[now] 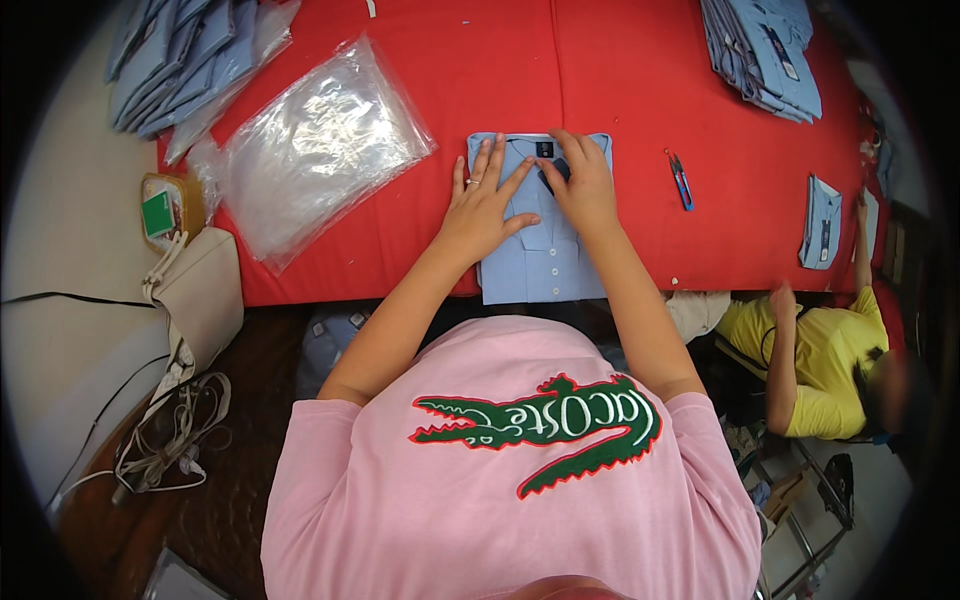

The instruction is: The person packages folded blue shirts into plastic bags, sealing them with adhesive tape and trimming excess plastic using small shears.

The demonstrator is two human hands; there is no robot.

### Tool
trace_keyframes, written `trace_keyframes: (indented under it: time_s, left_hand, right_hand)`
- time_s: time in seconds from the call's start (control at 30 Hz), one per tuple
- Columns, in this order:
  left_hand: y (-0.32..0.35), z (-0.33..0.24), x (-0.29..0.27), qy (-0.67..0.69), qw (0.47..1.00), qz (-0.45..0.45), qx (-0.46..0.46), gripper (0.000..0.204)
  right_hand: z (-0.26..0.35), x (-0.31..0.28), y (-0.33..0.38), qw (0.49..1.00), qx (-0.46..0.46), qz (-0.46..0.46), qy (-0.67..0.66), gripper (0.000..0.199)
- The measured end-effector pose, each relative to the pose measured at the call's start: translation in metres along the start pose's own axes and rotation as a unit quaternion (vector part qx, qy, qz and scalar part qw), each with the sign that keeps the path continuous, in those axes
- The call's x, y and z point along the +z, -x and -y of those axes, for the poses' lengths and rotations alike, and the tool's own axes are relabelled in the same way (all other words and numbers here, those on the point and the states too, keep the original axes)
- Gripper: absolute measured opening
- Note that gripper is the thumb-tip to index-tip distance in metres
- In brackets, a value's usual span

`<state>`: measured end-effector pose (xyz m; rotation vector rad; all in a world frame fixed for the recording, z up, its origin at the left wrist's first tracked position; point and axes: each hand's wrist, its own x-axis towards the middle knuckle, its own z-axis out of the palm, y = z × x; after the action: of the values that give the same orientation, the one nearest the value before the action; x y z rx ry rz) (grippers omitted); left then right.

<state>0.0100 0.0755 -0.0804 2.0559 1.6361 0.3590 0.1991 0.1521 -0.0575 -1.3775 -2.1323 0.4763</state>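
A folded light-blue button-up shirt [520,270] lies in front of me on the red-covered table, collar toward the far side. My left hand [485,208] rests on its left half with the fingers spread flat, a ring on one of them. On the collar's right side is my right hand [585,190], its fingers bent over the collar edge and its thumb held apart from them. A dark neck label [544,149] shows inside the collar between the hands. Part of a dark tag is visible beneath the right thumb.
Clear plastic bags [325,145] lie left, below a pile of blue shirts [185,60]. Blue-handled thread snips [682,182] lie right. Another shirt stack [765,55] stands far right. A person in yellow [835,360] sits near a folded shirt [821,225]. A beige bag [205,290] hangs left.
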Motion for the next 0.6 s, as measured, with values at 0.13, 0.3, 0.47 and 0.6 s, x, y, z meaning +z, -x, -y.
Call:
trace_keyframes:
  time_s: [0.13,0.3,0.47,0.6]
  left_hand:
    - [0.000,0.001,0.002,-0.010,1.000,-0.009,0.006,0.097]
    - [-0.001,0.000,0.001,0.001,1.000,0.002,-0.004,0.101]
    - [0.001,0.001,0.004,0.021,1.000,-0.018,-0.013,0.107]
    - [0.011,0.006,-0.001,0.039,0.986,-0.144,-0.080,0.104]
  right_hand:
    - [-0.010,0.003,-0.009,0.995,-0.077,-0.019,0.064,0.018]
    - [-0.013,0.005,-0.018,0.997,0.049,-0.024,0.045,0.012]
    - [-0.008,-0.010,-0.012,0.999,-0.005,0.043,0.003,0.017]
    - [-0.016,-0.020,0.012,0.999,-0.047,0.010,-0.014,0.037]
